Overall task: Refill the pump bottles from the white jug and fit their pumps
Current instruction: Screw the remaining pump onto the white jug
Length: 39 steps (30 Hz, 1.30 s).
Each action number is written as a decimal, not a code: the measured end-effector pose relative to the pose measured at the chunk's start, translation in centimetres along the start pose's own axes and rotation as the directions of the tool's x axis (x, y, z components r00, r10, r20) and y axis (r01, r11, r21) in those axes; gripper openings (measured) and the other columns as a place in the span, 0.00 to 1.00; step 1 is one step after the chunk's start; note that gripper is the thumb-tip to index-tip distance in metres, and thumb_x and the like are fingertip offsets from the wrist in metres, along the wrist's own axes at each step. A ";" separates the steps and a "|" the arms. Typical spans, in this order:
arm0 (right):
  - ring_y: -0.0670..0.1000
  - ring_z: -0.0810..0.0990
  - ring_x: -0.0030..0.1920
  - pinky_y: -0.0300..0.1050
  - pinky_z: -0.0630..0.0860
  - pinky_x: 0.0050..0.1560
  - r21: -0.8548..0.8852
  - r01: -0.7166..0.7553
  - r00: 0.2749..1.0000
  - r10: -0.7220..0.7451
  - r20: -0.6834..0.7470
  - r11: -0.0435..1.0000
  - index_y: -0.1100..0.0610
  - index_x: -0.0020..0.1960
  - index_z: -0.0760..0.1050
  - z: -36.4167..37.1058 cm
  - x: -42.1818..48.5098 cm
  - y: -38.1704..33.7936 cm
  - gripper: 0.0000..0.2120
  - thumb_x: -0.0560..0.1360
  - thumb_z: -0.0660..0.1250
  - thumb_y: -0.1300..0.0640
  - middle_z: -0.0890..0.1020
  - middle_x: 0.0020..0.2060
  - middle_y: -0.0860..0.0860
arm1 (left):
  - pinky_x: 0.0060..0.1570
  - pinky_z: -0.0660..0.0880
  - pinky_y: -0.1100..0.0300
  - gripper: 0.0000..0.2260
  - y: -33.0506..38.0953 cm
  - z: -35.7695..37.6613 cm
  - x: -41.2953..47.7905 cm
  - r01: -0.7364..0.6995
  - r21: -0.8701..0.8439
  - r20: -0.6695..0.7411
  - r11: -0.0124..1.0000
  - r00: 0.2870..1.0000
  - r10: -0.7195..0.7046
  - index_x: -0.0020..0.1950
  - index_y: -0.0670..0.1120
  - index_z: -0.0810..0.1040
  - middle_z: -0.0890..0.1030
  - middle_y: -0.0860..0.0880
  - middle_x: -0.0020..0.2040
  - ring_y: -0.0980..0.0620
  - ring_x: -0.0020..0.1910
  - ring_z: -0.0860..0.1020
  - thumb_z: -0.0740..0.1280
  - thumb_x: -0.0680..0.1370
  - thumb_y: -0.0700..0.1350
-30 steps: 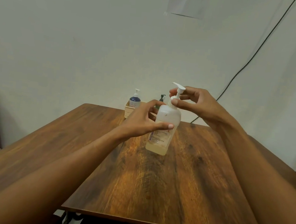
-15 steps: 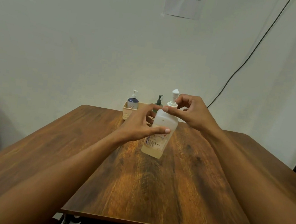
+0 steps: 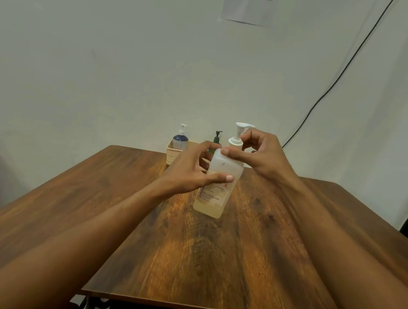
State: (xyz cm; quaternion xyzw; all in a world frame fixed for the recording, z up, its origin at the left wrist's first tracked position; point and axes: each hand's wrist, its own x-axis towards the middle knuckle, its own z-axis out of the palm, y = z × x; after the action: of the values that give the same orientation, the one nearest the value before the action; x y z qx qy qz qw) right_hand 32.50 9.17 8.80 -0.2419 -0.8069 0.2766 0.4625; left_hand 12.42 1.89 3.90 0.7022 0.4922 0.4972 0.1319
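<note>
A translucent pump bottle [image 3: 215, 195] with pale yellowish liquid in its lower part hangs tilted above the middle of the wooden table [image 3: 212, 256]. My left hand [image 3: 193, 171] grips its body, thumb across the front. My right hand [image 3: 258, 155] pinches the collar of the white pump [image 3: 237, 135] on the bottle's neck. The pump's spout points right, behind my fingers. No white jug is in view.
At the table's far edge a beige basket [image 3: 172, 155] holds a blue pump bottle [image 3: 180, 140] and a dark green pump bottle [image 3: 217, 139]. A black cable [image 3: 331, 87] runs down the wall at the right. A paper sheet [image 3: 249, 3] hangs above.
My right hand has turned the pump on the neck: its spout pointed right, then toward me, now right again. The bottle stays tilted in my left hand.
</note>
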 end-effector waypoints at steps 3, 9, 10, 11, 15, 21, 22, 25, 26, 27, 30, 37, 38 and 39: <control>0.45 0.84 0.45 0.39 0.81 0.45 0.033 -0.024 0.999 0.025 -0.034 0.999 0.54 0.43 0.79 0.9 0.0 0.1 0.15 0.69 0.85 0.52 0.86 0.43 0.50 | 0.49 0.85 0.51 0.35 0.0 0.4 -0.2 0.011 -0.025 0.001 1.000 1.000 -0.011 0.69 0.55 0.73 0.83 0.53 0.57 0.54 0.52 0.84 0.76 0.67 0.68; 0.45 0.84 0.64 0.47 0.79 0.66 0.058 -0.113 0.971 0.098 0.217 0.992 0.49 0.67 0.83 -1.1 0.6 -1.5 0.24 0.75 0.75 0.39 0.86 0.62 0.44 | 0.51 0.84 0.48 0.33 0.8 0.2 0.2 0.007 -0.080 0.004 0.997 1.000 -0.007 0.70 0.52 0.74 0.82 0.51 0.59 0.51 0.55 0.84 0.78 0.70 0.62; 0.45 0.83 0.66 0.49 0.77 0.69 0.058 -0.120 0.963 0.102 0.247 0.991 0.48 0.67 0.84 -1.5 0.7 -1.8 0.23 0.76 0.74 0.39 0.86 0.64 0.43 | 0.51 0.84 0.47 0.32 0.9 0.2 0.2 0.005 -0.081 0.002 0.997 1.000 -0.005 0.70 0.51 0.74 0.82 0.50 0.59 0.51 0.55 0.84 0.78 0.70 0.61; 0.44 0.83 0.66 0.49 0.74 0.70 0.039 -0.111 0.964 0.098 0.248 0.993 0.47 0.65 0.85 -1.7 0.8 -2.0 0.21 0.76 0.73 0.39 0.86 0.63 0.42 | 0.51 0.84 0.47 0.31 0.9 0.2 0.2 0.005 -0.081 -0.001 0.997 1.000 -0.005 0.70 0.51 0.74 0.82 0.50 0.59 0.51 0.54 0.84 0.78 0.71 0.60; 0.43 0.86 0.57 0.53 0.81 0.63 0.040 -0.082 0.994 0.078 0.081 0.996 0.49 0.51 0.88 -0.8 0.8 -1.5 0.10 0.73 0.80 0.45 0.89 0.53 0.46 | 0.50 0.84 0.48 0.32 1.0 0.4 0.3 0.004 -0.087 -0.016 0.996 1.000 -0.005 0.70 0.51 0.74 0.83 0.50 0.58 0.52 0.53 0.84 0.78 0.71 0.60; 0.57 0.84 0.47 0.64 0.84 0.53 0.029 -0.075 0.997 0.076 -0.026 0.997 0.56 0.43 0.74 1.2 0.5 -0.9 0.23 0.67 0.86 0.48 0.85 0.52 0.67 | 0.51 0.84 0.49 0.35 0.5 0.8 0.0 0.018 -0.085 0.004 0.996 1.000 -0.018 0.71 0.53 0.73 0.83 0.50 0.58 0.52 0.54 0.84 0.78 0.69 0.63; 0.56 0.86 0.50 0.60 0.85 0.54 -0.007 -0.095 0.995 0.095 0.020 0.995 0.59 0.48 0.76 1.0 0.7 -0.9 0.25 0.67 0.85 0.45 0.86 0.54 0.63 | 0.51 0.84 0.49 0.34 0.4 0.7 0.0 0.023 -0.088 0.002 0.996 1.000 -0.023 0.71 0.53 0.74 0.83 0.51 0.58 0.52 0.54 0.84 0.78 0.69 0.63; 0.49 0.85 0.63 0.53 0.82 0.65 0.037 -0.161 0.967 0.150 0.205 0.986 0.53 0.66 0.82 -0.7 0.9 -1.5 0.28 0.73 0.78 0.38 0.87 0.62 0.48 | 0.50 0.84 0.50 0.33 0.4 0.3 0.2 0.031 -0.092 0.002 0.995 1.000 -0.031 0.69 0.54 0.74 0.83 0.52 0.58 0.53 0.53 0.84 0.78 0.68 0.63; 0.48 0.83 0.66 0.54 0.79 0.68 0.058 -0.168 0.957 0.148 0.250 0.984 0.51 0.68 0.83 -1.4 0.9 -1.6 0.25 0.75 0.76 0.39 0.86 0.64 0.46 | 0.50 0.84 0.50 0.33 0.4 0.2 0.2 0.032 -0.088 0.001 0.996 0.999 -0.032 0.69 0.54 0.74 0.83 0.53 0.58 0.54 0.53 0.84 0.78 0.68 0.64; 0.47 0.82 0.68 0.54 0.76 0.70 0.056 -0.161 0.952 0.140 0.271 0.985 0.51 0.67 0.84 -1.9 0.9 -1.8 0.23 0.77 0.74 0.41 0.86 0.65 0.45 | 0.50 0.84 0.50 0.33 0.4 0.3 0.2 0.034 -0.082 0.001 0.996 0.999 -0.034 0.69 0.54 0.74 0.82 0.53 0.58 0.54 0.53 0.84 0.78 0.68 0.64; 0.47 0.84 0.65 0.55 0.76 0.71 0.011 -0.122 0.971 0.117 0.208 0.992 0.55 0.59 0.87 -2.2 1.1 -1.8 0.19 0.74 0.78 0.44 0.88 0.59 0.48 | 0.50 0.85 0.51 0.34 0.5 0.5 0.2 0.033 -0.083 0.002 0.996 0.999 -0.033 0.69 0.54 0.74 0.83 0.53 0.57 0.54 0.53 0.84 0.78 0.67 0.64; 0.51 0.87 0.54 0.51 0.84 0.60 -0.079 -0.138 0.982 0.147 0.118 0.987 0.61 0.58 0.80 -0.6 1.4 -1.4 0.28 0.72 0.79 0.40 0.88 0.56 0.56 | 0.51 0.84 0.50 0.36 0.3 0.6 0.0 0.021 -0.064 -0.010 0.998 1.000 -0.022 0.72 0.52 0.73 0.82 0.51 0.60 0.53 0.54 0.83 0.77 0.68 0.64; 0.50 0.86 0.60 0.55 0.82 0.65 -0.031 -0.177 0.967 0.179 0.181 0.984 0.57 0.64 0.80 -1.0 1.3 -1.6 0.29 0.73 0.77 0.38 0.87 0.59 0.51 | 0.51 0.84 0.49 0.35 0.3 0.5 0.1 0.020 -0.065 -0.007 0.998 1.000 -0.021 0.71 0.52 0.73 0.82 0.51 0.60 0.52 0.55 0.83 0.78 0.68 0.63; 0.50 0.84 0.65 0.57 0.80 0.69 0.007 -0.198 0.952 0.190 0.240 0.980 0.53 0.69 0.81 -1.5 1.3 -1.8 0.28 0.75 0.75 0.38 0.86 0.63 0.48 | 0.51 0.84 0.49 0.34 0.3 0.3 0.2 0.019 -0.063 -0.007 0.998 1.000 -0.019 0.70 0.52 0.73 0.82 0.51 0.60 0.52 0.55 0.83 0.78 0.69 0.63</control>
State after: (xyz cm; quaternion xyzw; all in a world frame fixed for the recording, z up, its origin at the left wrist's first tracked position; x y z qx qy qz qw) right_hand 33.01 9.02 11.43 -0.2778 -0.8245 0.3602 0.3366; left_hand 12.86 2.00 4.08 0.6910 0.4836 0.5140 0.1566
